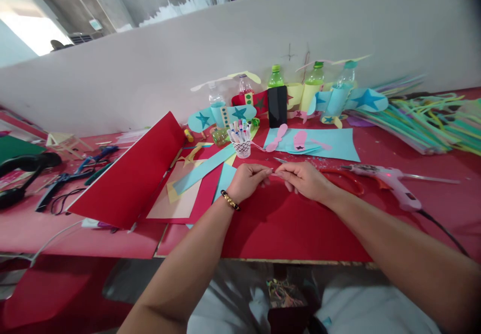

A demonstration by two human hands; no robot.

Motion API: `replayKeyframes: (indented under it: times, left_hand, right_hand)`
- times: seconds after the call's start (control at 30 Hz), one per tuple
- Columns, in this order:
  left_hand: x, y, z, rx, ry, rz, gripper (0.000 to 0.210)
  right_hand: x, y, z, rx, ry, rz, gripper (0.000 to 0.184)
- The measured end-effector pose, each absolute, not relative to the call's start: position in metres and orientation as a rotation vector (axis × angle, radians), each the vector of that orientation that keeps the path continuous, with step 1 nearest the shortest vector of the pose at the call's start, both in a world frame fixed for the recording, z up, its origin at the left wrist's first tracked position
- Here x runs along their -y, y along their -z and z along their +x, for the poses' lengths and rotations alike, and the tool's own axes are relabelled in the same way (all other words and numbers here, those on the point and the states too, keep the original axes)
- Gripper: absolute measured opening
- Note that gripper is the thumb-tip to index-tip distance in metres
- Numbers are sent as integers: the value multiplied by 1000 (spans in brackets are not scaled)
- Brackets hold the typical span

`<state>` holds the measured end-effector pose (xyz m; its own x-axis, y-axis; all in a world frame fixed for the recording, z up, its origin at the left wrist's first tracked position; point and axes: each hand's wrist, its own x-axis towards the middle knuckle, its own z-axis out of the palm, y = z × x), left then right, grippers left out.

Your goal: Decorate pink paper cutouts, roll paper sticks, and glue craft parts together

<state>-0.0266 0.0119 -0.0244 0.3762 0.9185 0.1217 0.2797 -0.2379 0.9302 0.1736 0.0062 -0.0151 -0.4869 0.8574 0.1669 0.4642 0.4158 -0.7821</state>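
My left hand and my right hand meet fingertip to fingertip above the red table. Between them, both pinch a small pink piece, perhaps paper; the fingers hide most of it. Orange-handled scissors lie just right of my right hand, partly behind it. Farther right rests a pink hot glue gun with a glue stick in its back. Beyond my hands is a light blue sheet, with pink paper cutouts on it. A white cup of markers stands behind my left hand.
Plastic bottles dressed as paper planes line the wall, with a black phone propped before them. Pastel strips are heaped at right. A red folded board stands at left, beside coloured paper sheets. Headphones lie far left.
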Motion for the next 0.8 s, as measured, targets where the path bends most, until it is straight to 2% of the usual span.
replayKeyframes:
  times: [0.2, 0.43, 0.63, 0.8]
  left_hand:
    - [-12, 23, -27, -1046, -932, 1624, 37]
    - [-19, 24, -31, -1199, -1234, 1286, 42]
    - [-15, 23, -29, -1065, -1010, 1419, 33]
    - [-12, 21, -29, -1073, -985, 1465, 30]
  right_hand:
    - [-4, 14, 174, 2085, -1043, -1129, 31]
    - [-5, 16, 175, 2030, -1035, -1170, 30]
    - [-5, 17, 174, 2058, -1066, -1182, 32]
    - [-6, 17, 173, 2092, -1068, -1176, 30]
